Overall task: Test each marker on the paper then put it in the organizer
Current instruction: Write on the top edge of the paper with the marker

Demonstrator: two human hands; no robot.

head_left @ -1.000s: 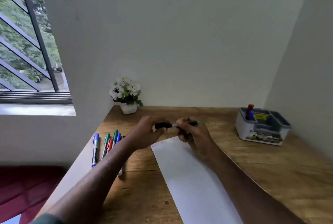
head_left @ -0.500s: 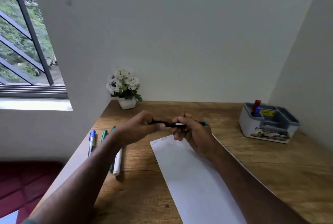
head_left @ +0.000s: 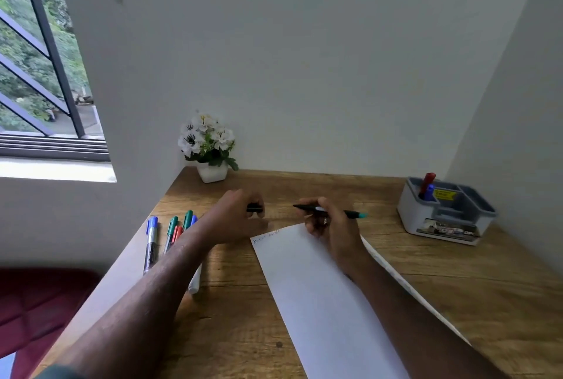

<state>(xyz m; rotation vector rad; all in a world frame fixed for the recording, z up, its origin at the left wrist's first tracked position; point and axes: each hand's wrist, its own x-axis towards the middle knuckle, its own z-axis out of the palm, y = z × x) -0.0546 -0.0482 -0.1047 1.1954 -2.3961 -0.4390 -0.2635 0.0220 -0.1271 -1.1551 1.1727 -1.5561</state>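
Observation:
My right hand grips an uncapped black marker with a teal end, its tip pointing left above the top edge of the white paper. My left hand holds the black cap, a short gap away from the tip. Small handwriting marks the paper's top left corner. Several capped markers lie in a row at the desk's left edge, partly hidden by my left forearm. The grey organizer stands at the right with a red and a blue marker upright in its back left compartment.
A white pot of white flowers sits in the back left corner of the wooden desk. Walls close the desk at the back and right. A window is at the left, a dark red seat below it.
My hands have pulled apart: the cap came off the marker and stays in my left hand. The view has tilted down slightly.

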